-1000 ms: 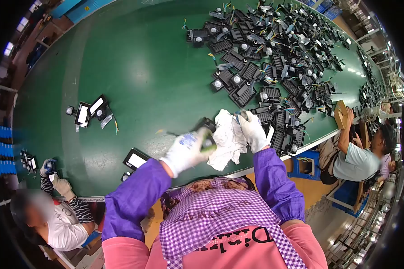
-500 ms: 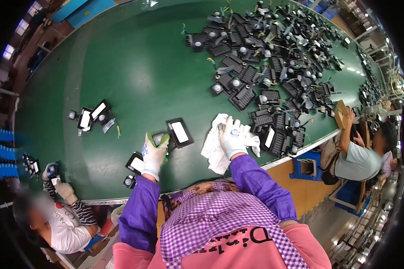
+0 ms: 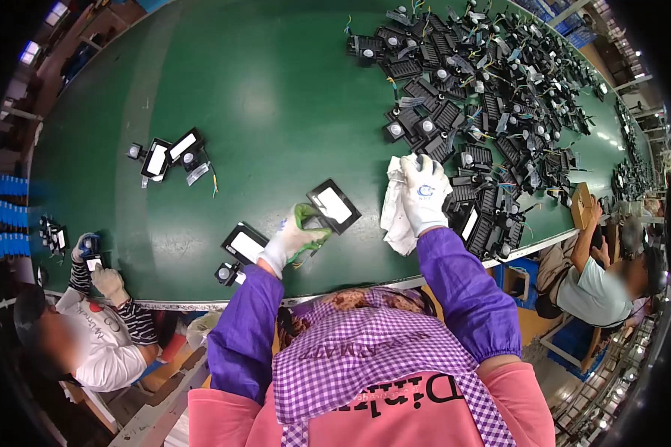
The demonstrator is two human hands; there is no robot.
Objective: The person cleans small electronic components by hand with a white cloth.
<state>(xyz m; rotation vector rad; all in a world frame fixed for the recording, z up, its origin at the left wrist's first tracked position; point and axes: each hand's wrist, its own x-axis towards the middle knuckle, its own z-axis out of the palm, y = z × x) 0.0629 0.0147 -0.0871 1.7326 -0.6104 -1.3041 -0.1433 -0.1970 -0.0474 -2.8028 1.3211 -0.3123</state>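
Note:
My left hand (image 3: 294, 240), in a white glove with green on the palm side, grips a black LED floodlight (image 3: 335, 205). The white panel of this floodlight faces up, and its back part is hidden by my fingers. My right hand (image 3: 426, 192), also gloved, is closed on a crumpled white cloth (image 3: 397, 218) at the near edge of the pile. Beside my left wrist lies another floodlight (image 3: 244, 242) with a round sensor (image 3: 226, 274). Two more floodlights (image 3: 156, 159) lie together farther left, panels up.
A large heap of black floodlights (image 3: 492, 112) with loose wires covers the right of the green table (image 3: 253, 97). At lower left a co-worker's gloved hands (image 3: 108, 283) handle a small lamp. On the right another person holds a brown carton (image 3: 582, 206).
The camera view has shifted. My left hand has turned the floodlight slightly and brought it nearer to me. The cloth under my right hand is more bunched up.

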